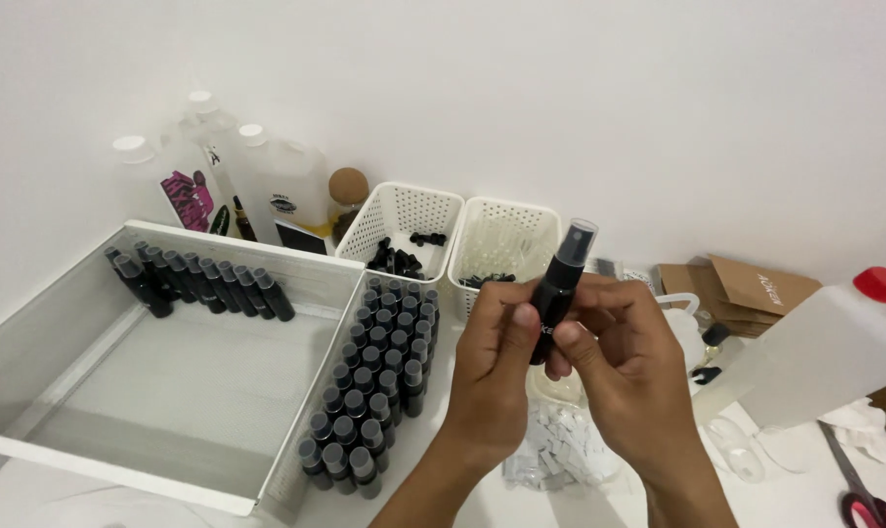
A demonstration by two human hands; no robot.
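Both hands raised above the middle of the white bench (pixel 443 489). My left hand (pixel 492 376) and right hand (pixel 624 367) together hold one small black cylindrical spray bottle with a clear cap (pixel 558 288), tilted with the cap up and away from me. Left grip: thumb and fingers clenched on the lower body of the bottle. Right grip: fingertips (pixel 570 342) pressed against the same lower body from the other side, thumb over the top. The bottle is clear of the bench surface, held in the air.

Under my hands, on the bench: a loose heap of small white paper labels (pixel 560 450).

To the left of my left hand: a block of black capped spray bottles standing upright in rows (pixel 374 386), packed just beside the right wall of a large shallow white tray (pixel 296 430). Inside that tray, along its far wall, a single row of the same black bottles leans (pixel 203 279); the tray takes up the left part of the bench.

Toward the far edge: two white perforated plastic baskets side by side (pixel 462 220), the left with small black parts, the right with clear and black parts. Behind the tray, at the far left corner, several translucent plastic jugs with white caps (pixel 267 181).

Right edge: a translucent plastic bottle with a red cap (pixel 834 342), lying tilted; brown cardboard pieces (pixel 746 284) behind it; red-handled scissors (pixel 868 504) at the near right corner.
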